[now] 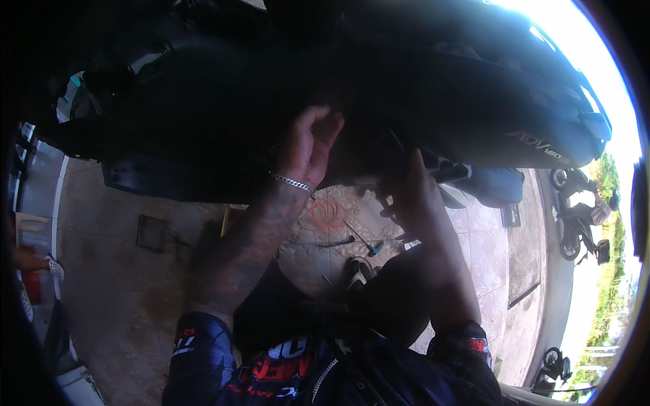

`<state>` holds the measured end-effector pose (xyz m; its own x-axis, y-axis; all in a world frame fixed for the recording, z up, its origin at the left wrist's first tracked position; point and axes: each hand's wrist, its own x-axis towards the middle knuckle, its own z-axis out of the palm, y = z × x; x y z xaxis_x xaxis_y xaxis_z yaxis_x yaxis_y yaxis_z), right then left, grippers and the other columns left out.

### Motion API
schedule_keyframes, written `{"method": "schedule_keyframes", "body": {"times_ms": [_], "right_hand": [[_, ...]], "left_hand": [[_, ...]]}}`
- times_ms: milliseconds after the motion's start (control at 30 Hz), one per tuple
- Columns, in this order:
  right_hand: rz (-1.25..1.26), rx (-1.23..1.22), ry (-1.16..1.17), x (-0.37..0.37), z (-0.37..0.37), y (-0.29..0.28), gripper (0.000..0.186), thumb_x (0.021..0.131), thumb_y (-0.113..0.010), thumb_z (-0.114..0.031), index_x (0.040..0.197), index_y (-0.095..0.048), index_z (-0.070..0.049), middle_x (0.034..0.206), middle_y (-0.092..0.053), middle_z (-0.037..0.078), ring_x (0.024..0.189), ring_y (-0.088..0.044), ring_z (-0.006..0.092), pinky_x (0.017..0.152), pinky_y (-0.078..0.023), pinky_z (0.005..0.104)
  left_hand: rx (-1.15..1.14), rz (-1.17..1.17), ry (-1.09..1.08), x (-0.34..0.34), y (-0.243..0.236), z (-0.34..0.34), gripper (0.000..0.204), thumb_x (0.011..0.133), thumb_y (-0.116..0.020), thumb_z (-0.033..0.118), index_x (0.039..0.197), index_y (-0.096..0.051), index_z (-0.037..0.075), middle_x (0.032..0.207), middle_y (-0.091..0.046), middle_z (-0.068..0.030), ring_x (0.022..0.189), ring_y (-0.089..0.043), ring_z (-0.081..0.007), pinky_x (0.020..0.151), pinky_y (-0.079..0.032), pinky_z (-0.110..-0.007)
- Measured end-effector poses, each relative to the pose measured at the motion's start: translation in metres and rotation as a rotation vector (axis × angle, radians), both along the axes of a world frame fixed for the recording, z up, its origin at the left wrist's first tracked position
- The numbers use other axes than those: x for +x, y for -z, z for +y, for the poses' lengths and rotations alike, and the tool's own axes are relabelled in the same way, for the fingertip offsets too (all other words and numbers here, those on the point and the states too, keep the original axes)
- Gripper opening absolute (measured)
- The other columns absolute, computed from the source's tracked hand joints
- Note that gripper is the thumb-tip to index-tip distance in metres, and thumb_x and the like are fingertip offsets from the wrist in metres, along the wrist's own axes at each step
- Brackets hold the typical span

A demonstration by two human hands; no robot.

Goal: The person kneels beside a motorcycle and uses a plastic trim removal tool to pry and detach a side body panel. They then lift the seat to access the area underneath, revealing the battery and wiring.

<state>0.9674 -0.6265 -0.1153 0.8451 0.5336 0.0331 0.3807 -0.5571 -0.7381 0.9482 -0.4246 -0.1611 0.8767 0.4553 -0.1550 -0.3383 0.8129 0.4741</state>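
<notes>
A dark scooter [467, 111] fills the upper part of the view, much of it in deep shadow. My left hand [313, 145], with a silver chain bracelet [294, 183] at the wrist, reaches up to its underside. The fingers there are bent but apart, and I see nothing held in them. To the right, my right hand [406, 172] is raised against the scooter's lower body beside the step area. Shadow hides its fingers, so whether they grip anything cannot be made out.
On the tiled floor [474, 237] between my arms lie a red ring-shaped item [326, 213] and a green-handled tool [374, 250]. A dark square plate [152, 233] lies left. Another person's foot [54, 267] shows at the left edge. Motorbikes [572, 237] stand outside at right.
</notes>
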Motion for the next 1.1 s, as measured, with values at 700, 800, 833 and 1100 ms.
{"method": "schedule_keyframes", "body": {"times_ms": [700, 800, 833, 1100], "right_hand": [[-0.707, -0.825, 0.297, 0.024, 0.056, -0.017, 0.014, 0.093, -0.056, -0.016, 0.095, -0.058, -0.003, 0.081, -0.066, 0.020, 0.072, -0.070, 0.0380, 0.060, -0.060, 0.0448], [-0.676, -0.814, 0.323, 0.019, 0.059, -0.014, 0.016, 0.095, -0.054, -0.017, 0.096, -0.057, -0.002, 0.081, -0.068, 0.021, 0.075, -0.071, 0.0390, 0.062, -0.060, 0.0454], [-0.640, -0.785, 0.319, 0.018, 0.058, -0.013, 0.017, 0.095, -0.053, -0.017, 0.099, -0.057, -0.001, 0.085, -0.068, 0.022, 0.079, -0.071, 0.0396, 0.066, -0.059, 0.0463], [-0.590, -0.183, 0.230, 0.015, 0.035, 0.009, 0.047, 0.094, -0.052, -0.025, 0.135, -0.047, -0.001, 0.114, -0.058, 0.033, 0.110, -0.061, 0.0419, 0.090, -0.052, 0.0488]], "left_hand": [[-0.102, -0.059, 0.014, 0.001, 0.005, 0.005, 0.004, 0.087, -0.064, 0.003, 0.089, -0.061, 0.001, 0.094, -0.062, -0.0103, 0.091, -0.067, -0.0213, 0.087, -0.059, -0.033], [-0.094, -0.065, 0.031, 0.000, 0.005, 0.005, 0.005, 0.086, -0.064, 0.003, 0.089, -0.061, 0.001, 0.094, -0.062, -0.0102, 0.090, -0.066, -0.0210, 0.086, -0.059, -0.033], [-0.095, -0.057, 0.033, 0.000, 0.006, 0.005, 0.005, 0.086, -0.064, 0.003, 0.089, -0.060, 0.001, 0.094, -0.062, -0.0102, 0.090, -0.066, -0.0210, 0.086, -0.059, -0.033], [-0.103, -0.080, 0.039, 0.003, 0.008, 0.006, 0.006, 0.086, -0.064, 0.002, 0.090, -0.060, 0.000, 0.095, -0.061, -0.0104, 0.091, -0.066, -0.0215, 0.086, -0.059, -0.033]]}}
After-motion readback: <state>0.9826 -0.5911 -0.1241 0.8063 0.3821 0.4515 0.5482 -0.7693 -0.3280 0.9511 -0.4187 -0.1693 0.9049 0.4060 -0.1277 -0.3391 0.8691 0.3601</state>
